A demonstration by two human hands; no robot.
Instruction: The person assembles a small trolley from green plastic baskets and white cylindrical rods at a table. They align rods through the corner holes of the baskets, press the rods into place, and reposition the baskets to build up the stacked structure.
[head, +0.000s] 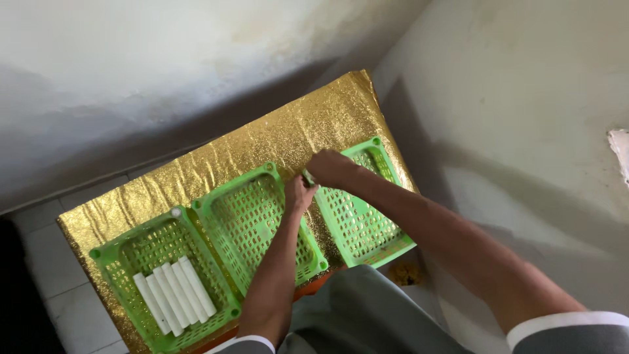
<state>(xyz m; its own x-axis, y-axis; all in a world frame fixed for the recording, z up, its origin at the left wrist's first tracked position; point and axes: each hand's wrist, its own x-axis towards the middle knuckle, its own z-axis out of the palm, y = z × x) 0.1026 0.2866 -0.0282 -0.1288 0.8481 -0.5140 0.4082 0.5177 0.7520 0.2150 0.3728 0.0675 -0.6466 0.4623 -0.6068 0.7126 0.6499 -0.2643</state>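
Note:
Three green plastic baskets stand in a row on a table covered with gold foil cloth (262,141). The left basket (105,252) holds several white tubes (173,295) lying side by side. My left hand (299,194) is over the right edge of the middle basket (223,206). My right hand (331,167) is just beyond it, above the gap to the right basket (386,246). Both hands pinch a small pale object (306,177) between them; what it is cannot be made out.
A stained white wall runs behind the table and another wall stands at the right. Pale floor tiles (39,249) show at the left. My grey trousers (367,314) are at the table's near edge, and a small yellow thing (406,272) lies on the floor.

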